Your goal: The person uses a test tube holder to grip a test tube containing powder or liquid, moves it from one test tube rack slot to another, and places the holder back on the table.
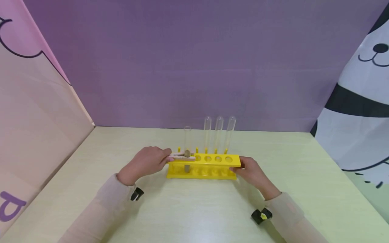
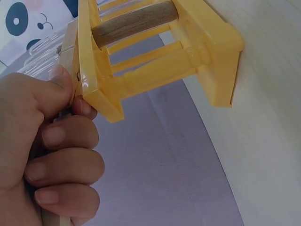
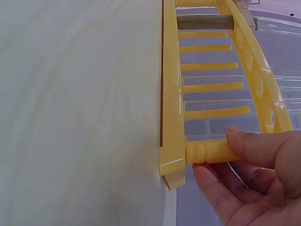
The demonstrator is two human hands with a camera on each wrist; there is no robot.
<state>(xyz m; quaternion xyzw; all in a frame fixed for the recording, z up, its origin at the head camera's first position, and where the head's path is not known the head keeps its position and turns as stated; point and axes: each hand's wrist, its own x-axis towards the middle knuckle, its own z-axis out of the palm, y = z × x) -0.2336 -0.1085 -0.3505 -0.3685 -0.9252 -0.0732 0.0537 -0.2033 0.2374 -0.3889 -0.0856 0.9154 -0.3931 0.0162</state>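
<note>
My left hand point(image 1: 149, 161) grips a wooden test tube clamp point(image 2: 68, 56), its fingers curled round the handle in the left wrist view. The clamp's jaws lie across the top of a yellow test tube rack point(image 1: 209, 163), at its left part. Between them is the top of a brown, wood-like cylinder point(image 2: 136, 22), which stands in a hole of the rack. My right hand point(image 1: 250, 171) holds the rack's right end. In the right wrist view its thumb and fingers pinch the ribbed end post point(image 3: 207, 152).
Three clear test tubes point(image 1: 218, 130) stand upside down on the rack's back pegs, and another clear tube point(image 1: 187, 135) is farther left. The rack is on a pale wooden table point(image 1: 194, 209). A purple backdrop point(image 1: 194, 67) rises behind, with printed cloth point(image 1: 361, 135) at the right.
</note>
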